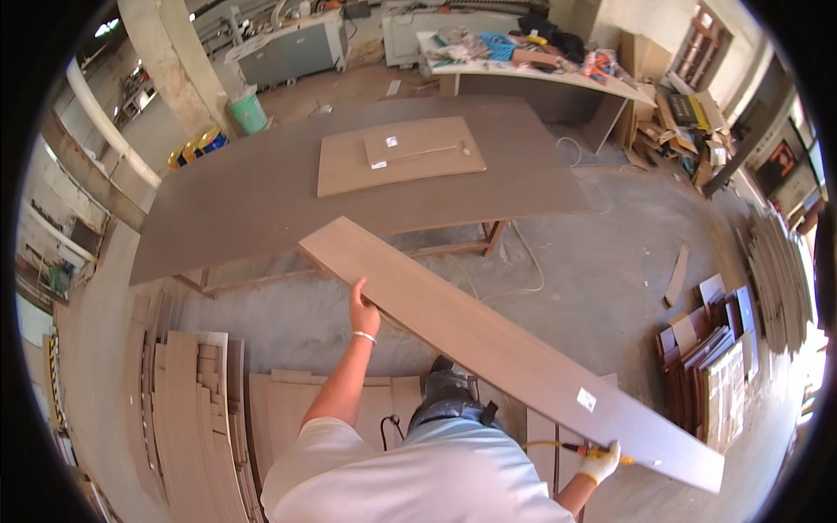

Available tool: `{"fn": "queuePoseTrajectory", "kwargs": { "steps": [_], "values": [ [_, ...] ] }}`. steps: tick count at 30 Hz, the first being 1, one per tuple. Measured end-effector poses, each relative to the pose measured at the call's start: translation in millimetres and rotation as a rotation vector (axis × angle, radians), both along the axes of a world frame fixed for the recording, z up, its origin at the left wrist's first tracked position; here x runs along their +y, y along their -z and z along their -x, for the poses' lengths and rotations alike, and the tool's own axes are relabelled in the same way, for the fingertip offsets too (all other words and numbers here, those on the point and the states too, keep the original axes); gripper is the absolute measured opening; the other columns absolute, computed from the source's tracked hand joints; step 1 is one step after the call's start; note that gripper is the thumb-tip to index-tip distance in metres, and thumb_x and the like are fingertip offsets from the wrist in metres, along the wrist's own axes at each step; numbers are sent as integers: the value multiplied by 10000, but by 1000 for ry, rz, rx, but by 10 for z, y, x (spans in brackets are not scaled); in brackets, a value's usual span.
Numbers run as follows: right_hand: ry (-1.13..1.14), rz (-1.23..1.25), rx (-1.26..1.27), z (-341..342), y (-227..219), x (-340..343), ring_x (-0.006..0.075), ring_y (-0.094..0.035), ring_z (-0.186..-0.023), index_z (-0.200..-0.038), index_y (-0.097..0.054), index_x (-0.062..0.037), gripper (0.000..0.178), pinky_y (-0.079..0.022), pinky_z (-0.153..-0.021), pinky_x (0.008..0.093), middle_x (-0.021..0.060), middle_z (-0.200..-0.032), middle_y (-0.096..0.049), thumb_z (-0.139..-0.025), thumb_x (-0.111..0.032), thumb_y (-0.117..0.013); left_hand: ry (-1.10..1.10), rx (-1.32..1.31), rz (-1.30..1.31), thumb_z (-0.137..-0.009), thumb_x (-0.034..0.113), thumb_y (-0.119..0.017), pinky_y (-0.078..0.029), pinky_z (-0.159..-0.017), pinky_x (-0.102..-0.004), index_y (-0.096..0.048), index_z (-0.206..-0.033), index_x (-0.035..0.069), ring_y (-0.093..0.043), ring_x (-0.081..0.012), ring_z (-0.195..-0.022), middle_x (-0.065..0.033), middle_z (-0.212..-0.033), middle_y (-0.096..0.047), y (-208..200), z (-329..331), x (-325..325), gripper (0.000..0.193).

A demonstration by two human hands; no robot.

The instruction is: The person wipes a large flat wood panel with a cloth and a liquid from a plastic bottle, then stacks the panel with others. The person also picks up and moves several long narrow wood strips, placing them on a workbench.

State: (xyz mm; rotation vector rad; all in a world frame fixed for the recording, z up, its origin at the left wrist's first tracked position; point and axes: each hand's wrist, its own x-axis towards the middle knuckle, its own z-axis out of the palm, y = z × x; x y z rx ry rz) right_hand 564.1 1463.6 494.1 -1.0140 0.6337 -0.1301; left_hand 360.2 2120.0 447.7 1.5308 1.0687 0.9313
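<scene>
A long wood-grain board [488, 322] slants across in front of me, from the table's near edge down to the lower right. A white label [586, 399] sits near its right end. My left hand [364, 312], bare with a white band at the wrist, grips the near edge toward the far end, its fingers partly hidden underneath. My right hand [602, 462], in a white glove, is closed at the near edge by the other end. A yellow tool [621, 458] on a yellow hose [545, 444] shows in that hand; its exact kind is unclear.
A large brown panel [253, 205] on a trestle carries smaller labelled panels [349, 170]. Stacked boards [187, 410] stand at lower left, others [776, 279] at right beside bundled pieces [711, 366]. A cluttered desk [602, 85] is behind; a hose [532, 261] crosses the floor.
</scene>
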Motion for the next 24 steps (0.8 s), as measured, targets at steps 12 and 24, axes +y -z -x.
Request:
{"fn": "queuePoseTrajectory", "kwargs": {
  "steps": [12,24],
  "values": [
    [-507,39,-92,-1357,-547,3328,144,-527,-613,-848,-589,-67,53,-438,-545,289,36,-798,-594,-858,-16,-576,298,-1012,1452,-962,139,-601,-494,-1024,-562,-552,-1303,54,-611,-321,-1187,-159,-1276,-634,-480,-1437,-1170,355],
    [-1272,636,63,-2315,-968,4152,175,-558,-490,-1059,-588,40,232,-421,-432,304,148,-763,-647,-848,-54,-574,33,-1025,1138,-931,69,-614,-505,-1004,-605,-574,-1246,18,-605,-375,-1201,-171,-1247,-643,-259,-1498,-313,321]
  ]
}}
